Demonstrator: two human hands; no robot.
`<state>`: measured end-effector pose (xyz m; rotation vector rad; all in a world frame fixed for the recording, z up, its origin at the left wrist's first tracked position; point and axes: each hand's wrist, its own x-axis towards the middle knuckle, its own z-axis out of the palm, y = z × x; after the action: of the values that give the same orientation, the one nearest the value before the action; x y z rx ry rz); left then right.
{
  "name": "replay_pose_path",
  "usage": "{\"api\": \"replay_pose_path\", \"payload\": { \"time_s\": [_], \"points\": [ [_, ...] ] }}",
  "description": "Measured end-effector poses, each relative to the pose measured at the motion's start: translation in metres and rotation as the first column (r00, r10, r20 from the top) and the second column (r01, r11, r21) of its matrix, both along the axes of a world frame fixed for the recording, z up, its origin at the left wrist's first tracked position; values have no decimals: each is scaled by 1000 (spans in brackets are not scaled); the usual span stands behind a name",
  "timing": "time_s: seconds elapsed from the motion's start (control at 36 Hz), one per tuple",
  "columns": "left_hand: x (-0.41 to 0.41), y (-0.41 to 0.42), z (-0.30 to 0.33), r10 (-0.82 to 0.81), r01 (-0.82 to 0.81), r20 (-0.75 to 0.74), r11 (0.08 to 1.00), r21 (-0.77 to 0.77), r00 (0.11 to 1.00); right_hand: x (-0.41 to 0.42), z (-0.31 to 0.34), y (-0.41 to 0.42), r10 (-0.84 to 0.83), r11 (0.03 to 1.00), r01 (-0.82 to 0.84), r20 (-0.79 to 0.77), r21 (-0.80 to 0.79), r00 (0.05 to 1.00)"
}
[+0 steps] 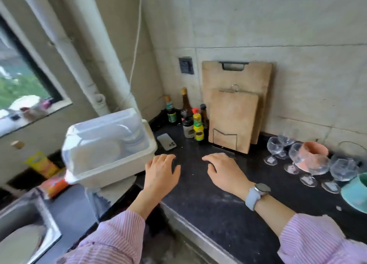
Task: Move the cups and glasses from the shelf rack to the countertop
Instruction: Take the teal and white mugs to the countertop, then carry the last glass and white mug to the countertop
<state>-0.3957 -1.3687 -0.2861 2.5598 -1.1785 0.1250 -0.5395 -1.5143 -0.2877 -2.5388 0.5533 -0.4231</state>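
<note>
left hand point(161, 169) empty | right hand point(226, 169) empty | glasses point(309, 160) on countertop point(208, 194)

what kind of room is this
Most likely a home kitchen: sauce bottles stand in the corner of a dark countertop, two wooden cutting boards lean on the wall, and a steel sink sits lower left.

Soft daylight comes in from the window point(25, 81) on the left, and the pale wall point(278, 25) is evenly lit, nothing harsh. The dark counter point(198, 200) takes a faint sheen, with only weak shadows under each hand. The left side is smeared with motion blur: the plastic dish box point(107, 144) and windowsill are hazy. Straight lines bow toward the edges. The stemmed glasses point(309, 160) on the right look soft, slightly ghosted.
</note>
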Motion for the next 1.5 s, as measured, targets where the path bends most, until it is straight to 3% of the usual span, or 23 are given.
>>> {"api": "replay_pose_path", "payload": {
  "time_s": [0.19, 0.28, 0.39, 0.5, 0.61, 0.72, 0.94, 1.31, 1.5],
  "points": [
    [21, 247, 22, 391, -388, 38, 919, -70, 920, 84, 24, 209, 368, 912, -371, -53, -177, 928],
    [10, 343, 28, 525, -521, 49, 850, -78, 850, 109, 26, 295, 515, 823, -517, -76, -234, 854],
    [-12, 466, 33, 713, -707, 81, 701, -96, 696, 134, 32, 413, 714, 644, -718, -129, -265, 688],
    [-37, 546, 37, 809, -802, 46, 587, -110, 585, 148, 31, 496, 802, 507, -788, -145, -348, 580],
    [-69, 650, 35, 925, -913, 30, 378, -154, 378, 157, 33, 612, 928, 324, -897, -83, -301, 363],
    [-83, 723, 30, 976, -965, -19, 214, -149, 219, 169, 30, 703, 970, 187, -940, -94, -284, 222],
    [-49, 839, 34, 998, -988, -53, 15, -151, 23, 225, 28, 839, 994, 31, -983, -94, -179, 48],
    [61, 978, 26, 969, -977, -245, -81, -200, -30, 342, 16, 999, 997, 28, -994, -62, -103, 35],
    [104, 1055, 6, 951, -967, -310, -56, -248, 24, 380, 1, 1072, 995, 81, -995, -57, -53, 84]
  ]
}}
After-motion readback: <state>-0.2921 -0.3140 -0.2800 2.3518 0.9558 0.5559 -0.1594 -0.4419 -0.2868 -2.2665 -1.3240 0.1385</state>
